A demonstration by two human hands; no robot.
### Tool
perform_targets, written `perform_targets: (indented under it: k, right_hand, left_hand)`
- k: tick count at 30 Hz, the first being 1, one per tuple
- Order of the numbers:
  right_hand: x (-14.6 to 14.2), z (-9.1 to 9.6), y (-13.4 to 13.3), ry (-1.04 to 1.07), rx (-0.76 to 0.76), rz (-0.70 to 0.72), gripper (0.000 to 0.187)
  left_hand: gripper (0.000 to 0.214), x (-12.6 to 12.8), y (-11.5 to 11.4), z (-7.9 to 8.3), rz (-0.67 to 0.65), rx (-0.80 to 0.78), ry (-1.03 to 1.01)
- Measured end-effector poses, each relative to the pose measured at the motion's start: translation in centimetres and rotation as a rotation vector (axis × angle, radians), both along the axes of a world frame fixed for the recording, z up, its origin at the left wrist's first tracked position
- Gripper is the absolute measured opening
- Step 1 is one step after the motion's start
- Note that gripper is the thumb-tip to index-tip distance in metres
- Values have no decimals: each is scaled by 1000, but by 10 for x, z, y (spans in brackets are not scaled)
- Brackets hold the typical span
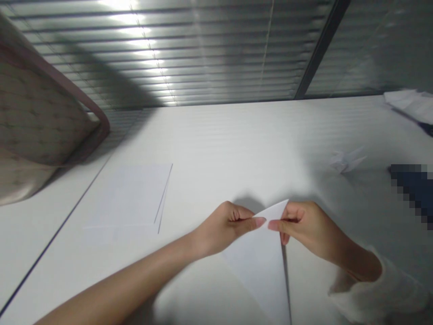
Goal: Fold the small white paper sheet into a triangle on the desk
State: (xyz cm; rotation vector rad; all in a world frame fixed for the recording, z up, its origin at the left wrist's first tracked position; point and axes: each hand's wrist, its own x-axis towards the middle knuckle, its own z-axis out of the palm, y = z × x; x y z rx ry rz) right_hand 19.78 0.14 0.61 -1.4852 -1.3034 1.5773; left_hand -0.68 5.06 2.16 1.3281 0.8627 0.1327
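My left hand and my right hand face each other low in the view. Between thumbs and fingers they pinch the upper corner of a folded white paper sheet, which forms a long triangle. Its lower end runs out of the bottom of the picture. A small folded paper crane lies on the table to the right, apart from both hands. Left of my left hand lies a thin stack of white paper sheets, untouched. A fluffy white sleeve covers my right wrist.
The white table runs back to slatted window blinds. A cushioned chair back with a pink frame intrudes at the left. Loose white papers lie at the far right corner, and a pixelated dark patch sits at the right edge.
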Motion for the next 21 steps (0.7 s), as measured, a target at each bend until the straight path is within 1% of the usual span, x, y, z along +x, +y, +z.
perform_targets:
  k: [4, 8, 12, 14, 17, 20, 21]
  right_hand:
    - [10, 0, 4, -93, 51, -102, 26]
    - [20, -2, 8, -104, 77, -128, 27]
    - [25, 0, 8, -239, 76, -204, 32]
    - [27, 2, 8, -285, 71, -229, 34]
    - [28, 1, 9, -244, 59, -235, 33]
    - [26, -1, 9, -131, 40, -202, 28]
    - [25, -2, 8, -135, 33, -186, 27]
  left_hand:
    - [33, -3, 3, 2, 78, -58, 0]
    - [31, -6, 4, 3, 161, -139, -26]
    - [27, -6, 1, 0, 395, -121, -80]
    - [26, -6, 0, -1, 470, -105, -92]
    - [25, -6, -1, -2, 488, -65, -99]
    - [24, -5, -1, -2, 483, -26, -98]
    - [24, -5, -1, -2, 480, -20, -100]
